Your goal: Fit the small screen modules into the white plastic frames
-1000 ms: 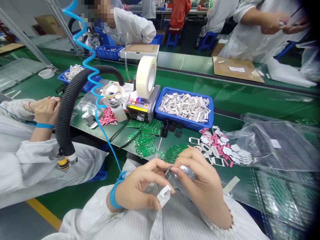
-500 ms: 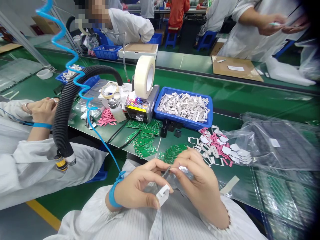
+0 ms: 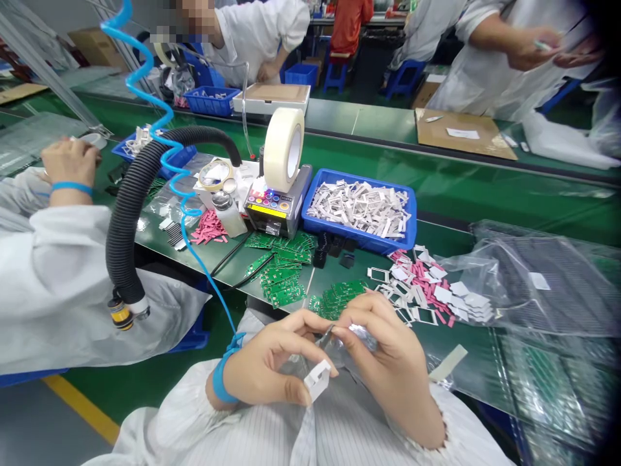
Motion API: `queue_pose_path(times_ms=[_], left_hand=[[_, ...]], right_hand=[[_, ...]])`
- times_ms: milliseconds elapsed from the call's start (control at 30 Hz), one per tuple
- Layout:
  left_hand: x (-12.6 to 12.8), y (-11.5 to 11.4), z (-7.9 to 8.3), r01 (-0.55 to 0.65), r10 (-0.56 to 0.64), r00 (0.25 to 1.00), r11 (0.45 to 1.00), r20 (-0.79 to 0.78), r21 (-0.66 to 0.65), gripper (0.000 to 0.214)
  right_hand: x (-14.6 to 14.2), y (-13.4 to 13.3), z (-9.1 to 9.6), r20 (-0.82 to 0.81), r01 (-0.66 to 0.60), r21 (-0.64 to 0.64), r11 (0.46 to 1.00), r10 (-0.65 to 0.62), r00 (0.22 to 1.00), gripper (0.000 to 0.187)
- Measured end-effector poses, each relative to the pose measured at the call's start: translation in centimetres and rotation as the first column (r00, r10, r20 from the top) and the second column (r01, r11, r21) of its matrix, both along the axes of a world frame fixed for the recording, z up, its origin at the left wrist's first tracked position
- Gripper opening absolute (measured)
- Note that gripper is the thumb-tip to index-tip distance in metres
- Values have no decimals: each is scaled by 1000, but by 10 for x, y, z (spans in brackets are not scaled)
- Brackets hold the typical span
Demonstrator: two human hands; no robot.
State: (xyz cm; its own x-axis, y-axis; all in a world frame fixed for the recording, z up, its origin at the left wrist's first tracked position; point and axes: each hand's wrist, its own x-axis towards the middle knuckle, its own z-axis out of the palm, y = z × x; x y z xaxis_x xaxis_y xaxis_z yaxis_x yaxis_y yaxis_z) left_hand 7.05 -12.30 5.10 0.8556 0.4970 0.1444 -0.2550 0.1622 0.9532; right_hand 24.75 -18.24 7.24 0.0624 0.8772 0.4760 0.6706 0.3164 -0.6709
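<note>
White part [image 3: 317, 383] juts into open room between hands [image 3: 262, 367], near table edge [image 3: 167, 255]

This is an electronics assembly workshop on a factory floor. Green circuit boards [image 3: 281, 281] lie in piles on the near green workbench [image 3: 361, 264], just in front of a blue bin [image 3: 349, 238] heaped with white plastic frames [image 3: 361, 207]. The near worker wears a blue wrist strap [image 3: 222, 380]; a black corrugated hose [image 3: 121, 239] arches at left. Across the glossy green divider [image 3: 436, 188], people in white coats [image 3: 264, 29] are at other benches, with blue stools [image 3: 334, 77] farther off.
</note>
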Motion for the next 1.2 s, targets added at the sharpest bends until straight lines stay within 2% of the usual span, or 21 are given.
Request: queue_pose_path(times_ms=[267,400,467,533,600,667,733,800,867,933,1000,1033,1100,1167,1200], left_hand=[[0,1,-1,0,0,1000,1000,-4,-1,36],[0,1,-1,-4,3,1000,1000,-30,-27,34],[1,-1,-2,-2,0,999,997,-32,-75,34],[3,-3,-4,-10,4,1000,979,-27,-206,34],[7,-6,-7,-22,19,1000,906,-12,-422,36],[11,-7,-8,-22,52,998,777,30,-629,37],[13,-6,-7,14,85,992,660,93,-751,33],[14,-5,-4,57,101,984,597,145,-800,28],[13,-3,0,101,98,977,568,189,-817,27],[13,-2,3,126,90,974,553,210,-823,29],[13,-3,6,121,84,977,546,197,-829,30],[14,-4,7,113,80,979,546,186,-830,31],[14,-6,9,101,76,982,551,171,-828,32],[13,-8,9,108,71,982,558,177,-823,32],[13,-9,9,116,68,981,560,184,-821,31]], right_hand=[[0,0,1,17,-13,-12,1000,13,1000,11],[1,1,-3,80,-31,-4,1000,31,996,11],[1,1,-5,127,-47,5,999,46,991,10],[-1,-2,-3,160,-70,-6,998,70,985,11],[0,-10,4,160,-112,-55,992,119,980,11],[4,-21,11,95,-142,-121,982,154,984,11],[16,-33,8,-7,-102,-202,974,103,995,15],[34,-42,-10,-41,-8,-313,950,-5,999,20],[53,-47,-42,68,111,-405,908,-91,994,23],[68,-50,-76,245,251,-394,884,-162,956,28],[74,-51,-94,347,346,-353,869,-222,911,31],[73,-50,-95,365,369,-329,869,-244,899,30],[66,-46,-79,330,355,-260,898,-263,907,22],[54,-37,-50,205,252,-189,949,-212,955,14],[47,-32,-35,117,157,-167,973,-139,983,15]])
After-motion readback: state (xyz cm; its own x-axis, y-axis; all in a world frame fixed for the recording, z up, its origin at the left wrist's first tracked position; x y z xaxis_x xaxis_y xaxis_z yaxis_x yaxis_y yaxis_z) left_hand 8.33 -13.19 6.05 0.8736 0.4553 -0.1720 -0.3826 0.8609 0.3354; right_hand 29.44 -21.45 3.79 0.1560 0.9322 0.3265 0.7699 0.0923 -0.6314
